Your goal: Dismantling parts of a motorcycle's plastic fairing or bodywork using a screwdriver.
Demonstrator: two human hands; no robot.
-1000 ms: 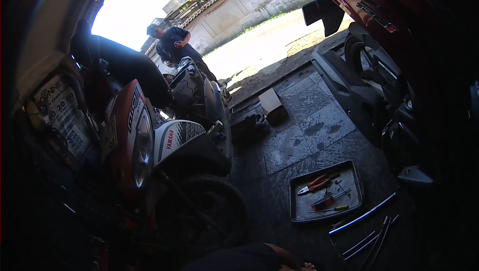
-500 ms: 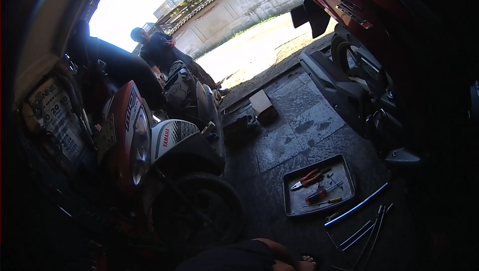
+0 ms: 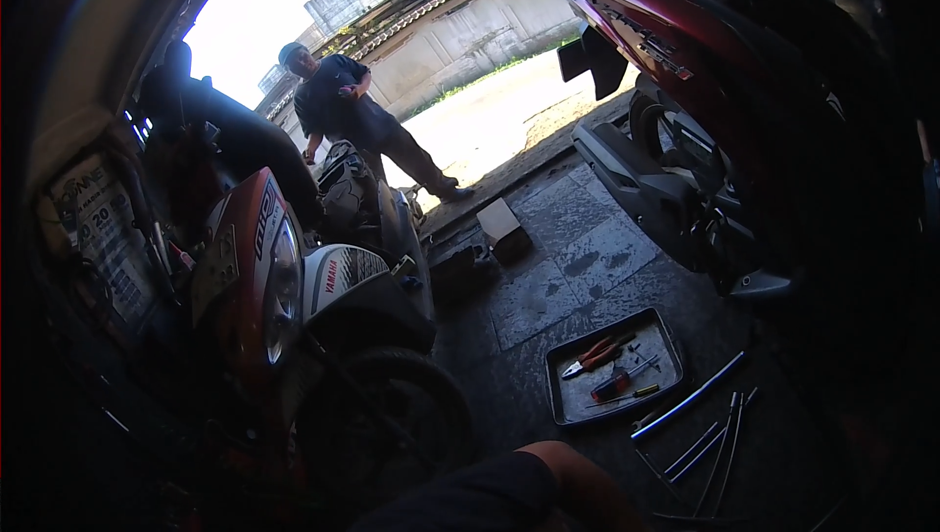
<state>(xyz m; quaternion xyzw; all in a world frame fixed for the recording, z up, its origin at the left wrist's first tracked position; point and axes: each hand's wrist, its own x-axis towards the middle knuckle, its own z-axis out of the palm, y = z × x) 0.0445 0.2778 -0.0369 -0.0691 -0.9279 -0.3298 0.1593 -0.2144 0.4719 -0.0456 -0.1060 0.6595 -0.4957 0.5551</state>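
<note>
Neither of my hands shows clearly. My dark-clothed leg (image 3: 460,493) and a patch of bare skin (image 3: 578,478) fill the lower middle. A small sliver of skin (image 3: 923,140) at the far right edge is too dark to identify. Beyond my leg, a black-rimmed tray (image 3: 573,400) lies on the floor with orange-handled pliers (image 3: 587,361), a red-and-black screwdriver (image 3: 612,383), a thin yellow-handled screwdriver (image 3: 641,392) and small parts in it. Several long metal bars and rods (image 3: 687,394) lie right of the tray.
A red-and-white scooter (image 3: 245,268) stands at the left, its front wheel (image 3: 392,405) nearby. A red-and-black scooter (image 3: 666,33) is at the right. A box (image 3: 499,224) lies mid-floor. Another person (image 3: 338,101) stands beside the left scooters. A pale wall (image 3: 480,23) runs outside.
My view has shifted, bringing more of the right scooter in and moving the tray leftward in the picture. The other person is more upright, with a leg now visible stretched toward the doorway.
</note>
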